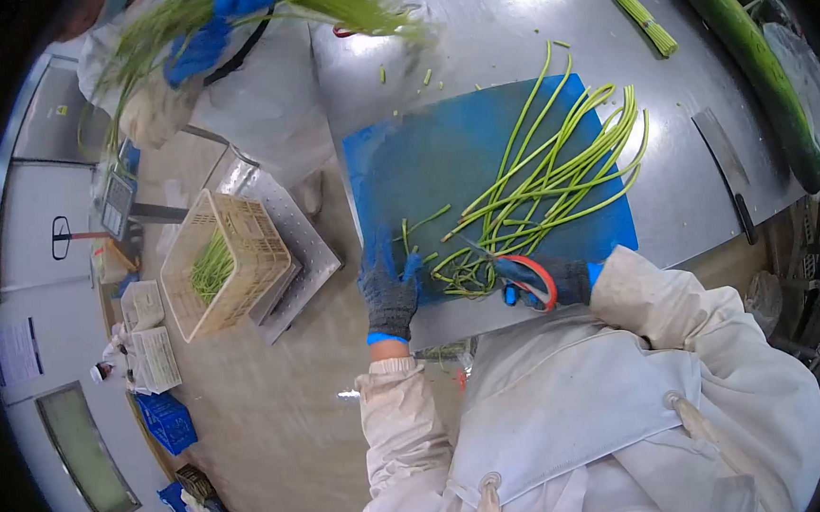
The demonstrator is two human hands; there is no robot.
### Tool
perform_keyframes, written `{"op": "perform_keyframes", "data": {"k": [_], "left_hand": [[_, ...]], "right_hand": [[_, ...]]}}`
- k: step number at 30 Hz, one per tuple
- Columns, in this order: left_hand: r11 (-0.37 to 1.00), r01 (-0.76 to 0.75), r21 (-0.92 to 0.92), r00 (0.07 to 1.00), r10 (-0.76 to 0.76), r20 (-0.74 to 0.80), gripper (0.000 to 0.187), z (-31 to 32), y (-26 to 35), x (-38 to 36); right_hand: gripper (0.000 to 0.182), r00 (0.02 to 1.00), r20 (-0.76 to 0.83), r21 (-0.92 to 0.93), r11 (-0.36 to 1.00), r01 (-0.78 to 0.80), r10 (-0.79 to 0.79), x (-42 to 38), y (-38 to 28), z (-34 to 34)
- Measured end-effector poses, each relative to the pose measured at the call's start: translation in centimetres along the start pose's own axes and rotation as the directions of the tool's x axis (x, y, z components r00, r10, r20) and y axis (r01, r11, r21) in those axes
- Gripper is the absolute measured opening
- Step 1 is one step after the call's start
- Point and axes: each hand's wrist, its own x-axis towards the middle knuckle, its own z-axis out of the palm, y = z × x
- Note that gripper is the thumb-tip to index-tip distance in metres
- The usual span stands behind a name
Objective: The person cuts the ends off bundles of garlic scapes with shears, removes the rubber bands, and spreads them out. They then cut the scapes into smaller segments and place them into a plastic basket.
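Observation:
My left hand (391, 291), in a grey and blue glove, is over the lower left of the blue cutting board (412, 151). Its blurred fingers look stretched out, the thumb apart, and nothing shows in them. Short green stem pieces (426, 220) lie just beyond its fingers. Red-handled scissors (533, 274) are held in my right hand (564, 281), at the board's lower right edge. Their blades point up and left over the cut ends of long green stems (566, 169). These stems lie in a loose, curved pile across the board's right side, some past its edge.
A knife (725, 163), a large green gourd (749, 71) and a stem bundle (635, 12) lie on the metal table (471, 42). At upper left a co-worker's blue-gloved hand (200, 47) holds blurred greens. A yellowish crate (257, 267) stands on a scale left of the table.

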Motion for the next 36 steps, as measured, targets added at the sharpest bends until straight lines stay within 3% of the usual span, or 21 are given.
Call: {"op": "perform_keyframes", "data": {"k": [1,2,3,5,6,8,10,11,12,14,16,19,21,23,25,26,28,30,32,36], "left_hand": [[0.978,-0.131,0.164,0.989,0.139,-0.042,0.024,-0.1,0.6,0.1],[0.912,-0.247,0.327,0.958,0.281,-0.059,0.025,0.0,1.0,0.1],[0.914,-0.247,0.323,0.958,0.28,-0.058,0.025,-0.2,0.6,-0.2],[0.914,0.017,0.404,0.987,-0.081,0.14,0.032,-1.3,-1.8,-1.2],[0.926,0.067,0.371,0.982,-0.126,0.137,0.033,-1.9,-4.0,-2.5],[0.933,0.11,0.343,0.976,-0.166,0.139,0.035,-3.0,-5.5,-4.6],[0.816,0.099,0.57,0.974,0.039,-0.224,0.036,-4.6,-4.1,-5.6],[0.864,-0.001,0.504,0.956,0.149,-0.252,0.035,-4.9,-3.2,-5.0],[0.862,0.001,0.507,0.956,0.148,-0.253,0.035,-4.4,-2.6,-4.3],[0.956,-0.262,0.131,0.964,0.266,-0.008,0.038,-2.6,-0.8,-2.5],[0.907,-0.326,0.265,0.944,0.326,0.046,0.03,-0.6,2.8,-1.3],[0.881,-0.352,0.315,0.936,0.326,0.134,0.022,1.4,3.6,0.1],[0.865,-0.337,0.372,0.941,0.318,0.113,0.021,2.1,3.1,1.8],[0.843,-0.322,0.431,0.945,0.314,0.093,0.019,2.2,2.5,3.1],[0.89,-0.147,0.431,0.97,0.215,-0.113,0.019,2.0,2.2,4.3],[0.891,-0.157,0.425,0.969,0.222,-0.108,0.019,1.7,1.9,4.9],[0.908,-0.036,0.417,0.997,0.061,-0.047,0.02,0.6,2.5,6.1],[0.9,-0.106,0.422,0.985,0.154,-0.082,0.027,0.0,4.6,5.6],[0.757,-0.449,0.475,0.855,0.519,-0.018,0.032,0.3,7.4,5.4],[0.742,-0.614,0.269,0.789,0.592,0.166,0.035,4.3,9.4,5.9]], "right_hand": [[0.043,0.997,0.058,0.217,0.975,0.04,-0.054,0.0,1.5,-0.5],[0.043,0.997,0.056,0.217,0.975,0.036,-0.049,-0.5,2.6,-1.2],[0.043,0.997,0.031,0.157,0.986,0.058,-0.064,-1.6,2.3,-1.4],[0.045,0.988,0.029,-0.018,0.988,0.155,-0.154,-2.5,3.9,-2.7],[0.045,0.988,0.028,-0.011,0.988,0.155,-0.154,-3.1,3.8,-2.6],[0.044,0.997,-0.073,0.153,0.988,0.013,-0.002,-5.2,2.4,-2.1],[0.045,1.0,-0.005,0.195,0.98,0.029,-0.028,-5.8,1.9,-2.0],[0.047,0.999,0.017,0.227,0.973,-0.035,0.032,-5.7,1.9,-1.8],[0.048,0.995,0.045,0.255,0.961,-0.102,0.093,-5.7,1.9,-1.6],[0.05,0.995,0.065,0.266,0.96,-0.087,0.072,-5.0,2.8,-1.7],[0.052,0.996,0.078,0.279,0.958,-0.071,0.051,-4.8,2.9,-1.7],[0.054,0.999,-0.03,0.197,0.98,0.019,-0.014,-5.6,1.9,-2.0],[0.055,0.999,-0.041,0.112,0.994,0.019,-0.014,-6.4,1.5,-2.3],[0.054,0.999,-0.054,0.139,0.99,0.012,-0.004,-7.3,1.4,-2.6],[0.053,0.997,-0.074,0.172,0.985,0.012,0.001,-7.8,2.1,-3.2],[0.052,0.992,-0.125,0.194,0.98,0.043,-0.019,-8.0,3.1,-3.6],[0.051,0.982,-0.184,0.218,0.973,0.078,-0.038,-9.0,4.1,-4.5],[0.049,0.97,-0.241,0.149,0.986,0.08,-0.042,-10.3,4.6,-5.5],[0.048,0.969,-0.234,0.212,0.969,0.126,-0.075,-11.2,5.1,-6.0],[0.051,0.933,-0.36,0.315,0.939,0.138,-0.016,-12.4,4.7,-4.9]]}}
